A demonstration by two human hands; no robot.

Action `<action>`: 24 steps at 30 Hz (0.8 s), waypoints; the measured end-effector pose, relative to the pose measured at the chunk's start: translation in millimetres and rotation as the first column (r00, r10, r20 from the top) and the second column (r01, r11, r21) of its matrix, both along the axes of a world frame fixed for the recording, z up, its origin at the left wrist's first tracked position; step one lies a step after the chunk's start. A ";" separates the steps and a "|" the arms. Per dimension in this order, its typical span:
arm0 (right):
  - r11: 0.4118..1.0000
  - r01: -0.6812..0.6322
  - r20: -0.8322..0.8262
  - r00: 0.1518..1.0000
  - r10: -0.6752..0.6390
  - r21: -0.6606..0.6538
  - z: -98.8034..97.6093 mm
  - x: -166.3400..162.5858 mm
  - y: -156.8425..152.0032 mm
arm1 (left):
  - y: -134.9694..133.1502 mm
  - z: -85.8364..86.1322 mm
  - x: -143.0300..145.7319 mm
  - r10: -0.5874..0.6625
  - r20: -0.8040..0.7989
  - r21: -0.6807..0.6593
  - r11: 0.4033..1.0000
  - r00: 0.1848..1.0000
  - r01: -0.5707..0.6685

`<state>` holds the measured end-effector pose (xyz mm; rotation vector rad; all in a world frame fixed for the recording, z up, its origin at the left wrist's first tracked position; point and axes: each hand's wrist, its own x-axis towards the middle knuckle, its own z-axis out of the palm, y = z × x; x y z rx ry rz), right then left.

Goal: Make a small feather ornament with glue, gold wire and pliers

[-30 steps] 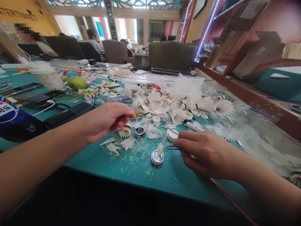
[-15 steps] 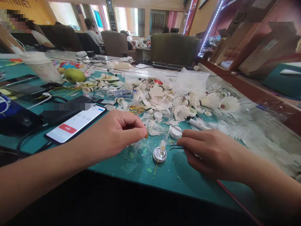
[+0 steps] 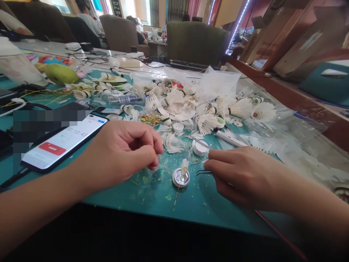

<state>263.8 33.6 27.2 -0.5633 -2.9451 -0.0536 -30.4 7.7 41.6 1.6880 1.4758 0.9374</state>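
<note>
My left hand [image 3: 122, 153] hovers over the teal table [image 3: 152, 198] with its fingers curled in a pinch; what they hold is too small to name. My right hand [image 3: 242, 176] rests on the table and grips black tweezers [image 3: 203, 172] whose tips point left. Between the hands stands a small round silver dish [image 3: 180, 177] with a white feather piece upright in it and a thin gold thread trailing toward me. A heap of white shuttlecocks and loose feathers [image 3: 196, 112] lies just beyond the hands.
A phone [image 3: 62, 145] with a lit timer screen lies left of my left hand. A green fruit [image 3: 61, 74] and a lidded cup [image 3: 16, 65] stand at far left. Clear plastic bags [image 3: 294, 145] spread right. Scissors [image 3: 201, 143], white caps, chairs and people sit further back.
My left hand has drawn back from the feather heap toward the silver dish and lowered. The view has shifted so the phone shows. My right hand has stayed put.
</note>
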 end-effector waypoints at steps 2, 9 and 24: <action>1.000 0.000 0.013 1.000 0.000 0.001 0.2 -0.9 -0.2 | 0.9 -3.6 -5.2 0.026 0.006 -0.009 1.000 1.000 -0.026; 0.997 0.006 0.048 0.999 -0.009 0.071 -0.4 -1.4 0.7 | 3.8 -10.6 -11.8 0.056 0.040 -0.065 0.996 0.998 -0.053; 0.997 0.009 0.067 0.998 -0.014 0.075 0.6 -4.2 1.6 | -7.9 -10.2 -4.0 0.073 0.182 -0.041 0.997 0.981 -0.066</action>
